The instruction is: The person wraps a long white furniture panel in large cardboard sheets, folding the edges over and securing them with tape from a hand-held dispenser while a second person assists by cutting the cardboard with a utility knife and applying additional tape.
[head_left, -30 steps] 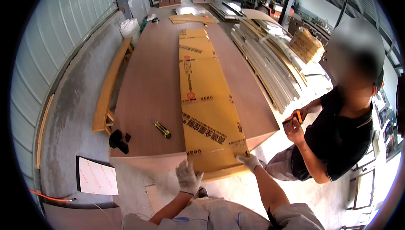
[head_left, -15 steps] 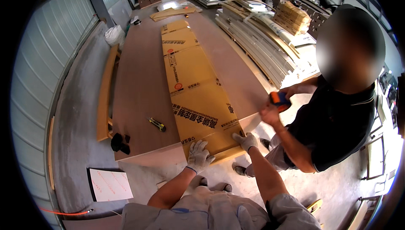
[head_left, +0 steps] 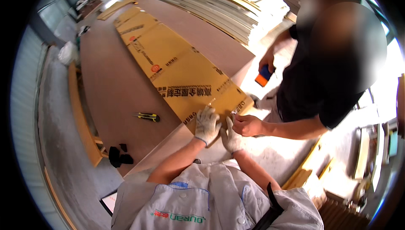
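A long, flat brown cardboard carton (head_left: 179,76) with black and red print lies on a large brown board surface (head_left: 112,82), its near end at the edge by me. My left hand (head_left: 207,124), in a pale glove, lies on the carton's near end with its fingers stretched over the top. At the end face, my gloved right hand (head_left: 231,138) has its fingers extended upward against the carton, partly hidden by a co-worker's hand (head_left: 248,125). That hand pinches something small and pale at the carton's corner. The co-worker's other hand holds a blue and orange tool (head_left: 265,76).
A yellow and black utility knife (head_left: 147,117) lies left of the carton. Black pieces (head_left: 120,157) sit at the surface's near left corner. The co-worker stands close on my right. Stacked pale panels (head_left: 211,13) are beyond, and a wooden frame (head_left: 82,116) runs along the left.
My view has swung right, and my right hand has shifted inward toward my left. The co-worker has reached in to the carton's corner, with the blue and orange tool now in one hand.
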A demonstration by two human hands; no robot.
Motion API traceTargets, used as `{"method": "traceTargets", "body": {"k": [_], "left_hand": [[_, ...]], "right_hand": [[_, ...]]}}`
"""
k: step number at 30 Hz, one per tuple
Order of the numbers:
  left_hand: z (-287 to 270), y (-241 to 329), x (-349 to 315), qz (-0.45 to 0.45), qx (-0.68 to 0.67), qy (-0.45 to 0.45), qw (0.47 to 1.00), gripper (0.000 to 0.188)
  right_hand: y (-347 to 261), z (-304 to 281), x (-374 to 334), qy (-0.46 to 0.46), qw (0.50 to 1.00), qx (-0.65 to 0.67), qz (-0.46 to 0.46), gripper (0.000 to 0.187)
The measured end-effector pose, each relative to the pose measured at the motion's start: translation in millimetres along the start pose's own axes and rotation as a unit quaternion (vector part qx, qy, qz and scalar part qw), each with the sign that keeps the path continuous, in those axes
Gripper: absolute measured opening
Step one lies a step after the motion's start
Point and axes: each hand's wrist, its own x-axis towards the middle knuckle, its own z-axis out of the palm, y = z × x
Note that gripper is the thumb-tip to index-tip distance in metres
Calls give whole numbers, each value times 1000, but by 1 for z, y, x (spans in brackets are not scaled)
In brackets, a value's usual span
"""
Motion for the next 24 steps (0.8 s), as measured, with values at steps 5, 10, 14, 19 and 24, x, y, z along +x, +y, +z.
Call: {"method": "traceTargets", "body": {"k": [5, 10, 14, 19, 24], "left_hand": [[-26, -33, 21, 188, 10, -154, 970, 45], [-39, -43, 41, 286, 29, -194, 938, 48], [-39, -40, 54, 346, 96, -280, 890, 54], [-33, -55, 60, 367, 53, -258, 892, 55], [-27, -62, 61, 365, 76, -297, 879, 56]], "right_hand": [[-12, -16, 17, 89, 989, -59, -105, 52], [-19, -13, 10, 31, 992, -90, -79, 59], [-10, 18, -13, 2, 968, 134, 213, 90], [-24, 26, -37, -3, 935, 168, 311, 91], [-53, 6, -49, -19, 796, 474, 377, 96]]}}
